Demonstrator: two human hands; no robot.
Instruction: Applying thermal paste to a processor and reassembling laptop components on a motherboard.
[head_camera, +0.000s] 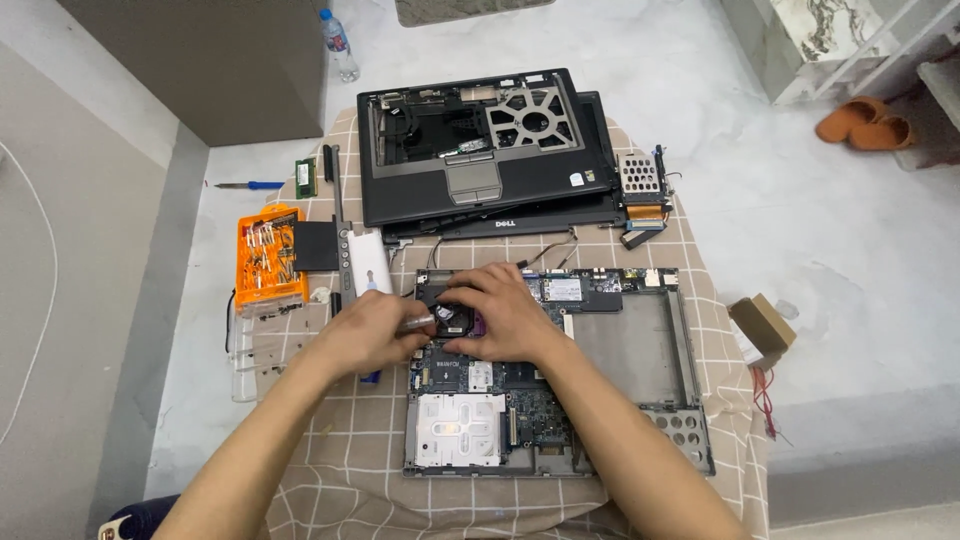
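Note:
An opened laptop base (640, 350) with its green circuit board exposed lies on a checked cloth in front of me. My left hand (365, 335) grips a screwdriver (418, 322) whose metal shaft points right toward the black fan (450, 300) at the board's upper left. My right hand (500, 315) rests on the fan and the board, fingers curled over the fan's edge. A silver drive plate (460, 430) sits in the base's lower left corner.
The laptop's black top cover (480, 150) lies on the screen half at the back. An orange tool case (268, 255) and a white box (368, 262) lie left. A memory module (305, 177), a blue screwdriver (248, 185), a bottle (338, 42), a cardboard box (762, 325).

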